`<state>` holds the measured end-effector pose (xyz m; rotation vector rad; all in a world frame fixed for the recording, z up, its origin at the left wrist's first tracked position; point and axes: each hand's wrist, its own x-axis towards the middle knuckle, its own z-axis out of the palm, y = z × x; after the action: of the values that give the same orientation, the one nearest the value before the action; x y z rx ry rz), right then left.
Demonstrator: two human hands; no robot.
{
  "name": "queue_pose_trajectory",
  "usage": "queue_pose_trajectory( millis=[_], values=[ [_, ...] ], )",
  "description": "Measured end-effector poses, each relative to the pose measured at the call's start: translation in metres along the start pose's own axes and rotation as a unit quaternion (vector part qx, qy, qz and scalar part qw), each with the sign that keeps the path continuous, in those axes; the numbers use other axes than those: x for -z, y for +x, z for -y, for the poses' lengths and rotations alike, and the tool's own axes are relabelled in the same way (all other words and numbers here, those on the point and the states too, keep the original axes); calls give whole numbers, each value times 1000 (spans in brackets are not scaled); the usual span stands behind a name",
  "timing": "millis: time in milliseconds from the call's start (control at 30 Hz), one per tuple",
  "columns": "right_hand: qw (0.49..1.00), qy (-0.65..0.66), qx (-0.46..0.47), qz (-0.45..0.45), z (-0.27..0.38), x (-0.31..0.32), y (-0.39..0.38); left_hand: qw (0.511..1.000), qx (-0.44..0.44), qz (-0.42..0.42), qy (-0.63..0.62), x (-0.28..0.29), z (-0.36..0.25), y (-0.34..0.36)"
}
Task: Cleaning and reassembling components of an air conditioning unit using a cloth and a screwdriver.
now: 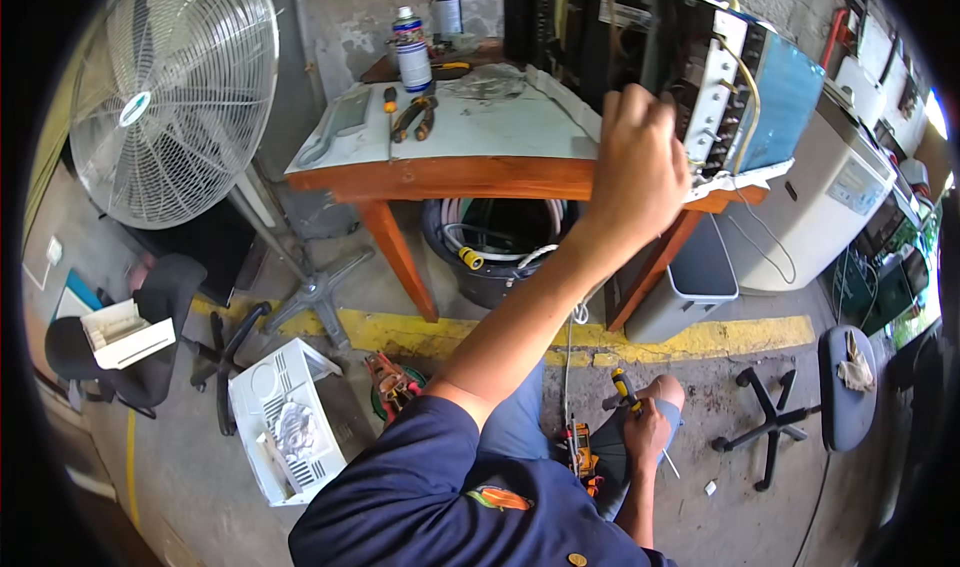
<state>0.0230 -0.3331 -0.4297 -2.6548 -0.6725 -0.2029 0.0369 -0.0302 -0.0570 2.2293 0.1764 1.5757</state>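
One hand, the left hand [642,157], is shown raised, its fingers curled, before a blue-sided, uncovered unit [740,97] set on the right end of a wooden table [460,175]; whether anything is gripped cannot be told. A yellow-and-black screwdriver [624,383] is held by the wrapped fingers of the right hand [648,428]. Dark-handled pliers [425,123] are laid on the table, toward its left.

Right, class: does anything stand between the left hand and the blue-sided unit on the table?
Nothing visible does. The left hand is raised at the front edge of the table, close by the blue-sided unit, and no object shows between them. Whether they touch cannot be told.
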Motion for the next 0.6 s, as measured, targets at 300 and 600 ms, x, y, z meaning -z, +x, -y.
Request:
queue_pose_trajectory(
  millis=[300,600],
  values=[
    [998,-34,35,38,6,-20,24,984,-97,-46,-142,59,38,-35],
    [998,22,56,12,8,-21,20,894,76,-167,408,286,177,-74]
  ],
)
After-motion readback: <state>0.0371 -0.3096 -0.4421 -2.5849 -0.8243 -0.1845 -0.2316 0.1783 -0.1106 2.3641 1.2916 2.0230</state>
